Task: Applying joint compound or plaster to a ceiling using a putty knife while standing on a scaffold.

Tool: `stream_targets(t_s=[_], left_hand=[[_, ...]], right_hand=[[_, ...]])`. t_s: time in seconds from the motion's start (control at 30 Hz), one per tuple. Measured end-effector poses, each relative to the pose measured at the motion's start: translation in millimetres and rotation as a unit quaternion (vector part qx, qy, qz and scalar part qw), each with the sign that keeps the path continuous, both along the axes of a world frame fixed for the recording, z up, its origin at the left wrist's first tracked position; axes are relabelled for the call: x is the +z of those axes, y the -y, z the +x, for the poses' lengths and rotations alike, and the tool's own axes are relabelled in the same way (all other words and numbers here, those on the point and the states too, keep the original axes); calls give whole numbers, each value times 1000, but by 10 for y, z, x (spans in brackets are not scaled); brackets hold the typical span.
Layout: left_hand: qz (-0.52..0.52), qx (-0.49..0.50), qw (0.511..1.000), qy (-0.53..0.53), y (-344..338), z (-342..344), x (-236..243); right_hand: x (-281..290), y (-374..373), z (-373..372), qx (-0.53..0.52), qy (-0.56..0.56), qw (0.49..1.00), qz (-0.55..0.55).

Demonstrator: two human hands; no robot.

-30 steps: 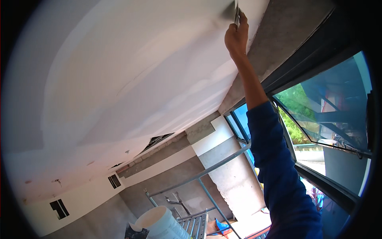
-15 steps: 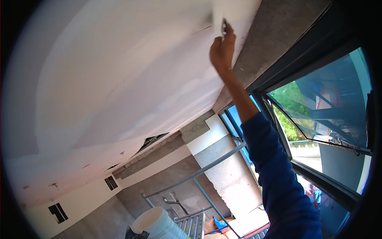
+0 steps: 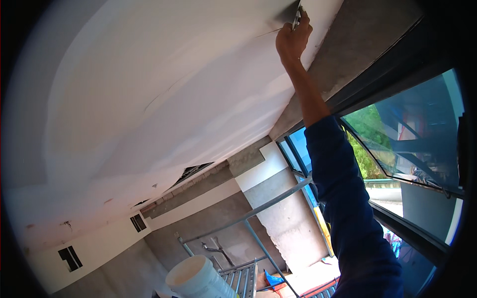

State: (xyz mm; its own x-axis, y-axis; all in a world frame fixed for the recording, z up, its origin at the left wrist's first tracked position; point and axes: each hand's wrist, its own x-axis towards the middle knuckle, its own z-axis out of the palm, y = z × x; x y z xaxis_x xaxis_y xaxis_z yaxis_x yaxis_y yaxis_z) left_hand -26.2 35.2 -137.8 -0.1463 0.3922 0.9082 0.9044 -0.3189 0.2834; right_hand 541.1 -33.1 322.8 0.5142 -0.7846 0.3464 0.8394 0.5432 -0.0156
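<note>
Raised high at the top, my right hand (image 3: pixel 293 42) grips the handle of a trowel (image 3: pixel 287 15). The trowel's dark, broad blade lies against the white ceiling (image 3: pixel 164 74), close to where it meets a bare grey concrete beam (image 3: pixel 362 44). A thin dark line runs along the ceiling beside the blade. My right arm, in a dark blue sleeve, stretches up from the lower right. My left hand is out of view. At the bottom stands a white bucket (image 3: pixel 191 275), tilted in the picture; a blurred grey shape is at its left.
A metal scaffold rail (image 3: pixel 248 214) crosses behind the bucket, with a slatted scaffold platform (image 3: pixel 242 279) below it. To the right, a dark-framed window (image 3: pixel 412 134) stands tilted open. A dark opening (image 3: pixel 191 173) breaks the ceiling farther off.
My right hand and the trowel have moved up and to the right, toward the beam. The dark flat piece at the bucket's left has dropped lower and blurred.
</note>
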Motion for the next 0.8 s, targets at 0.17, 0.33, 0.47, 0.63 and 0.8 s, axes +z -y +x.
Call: stream_targets(t_s=[0.17,0.33,0.47,0.63,0.8], left_hand=[[35,-393,866,308,-6,-156,-107],[8,-118,976,184,261,-355,-386],[43,-100,967,231,346,-600,-619],[142,-425,643,621,711,-625,-682],[174,-370,635,655,874,-311,-215]], right_hand=[[5,-506,-1084,43,73,996,14],[-102,-1053,-2281,69,83,994,3],[-150,-1463,-3167,114,125,986,-1],[-205,-1735,-4099,128,152,980,-31],[-487,-1974,-4566,169,253,944,-124]])
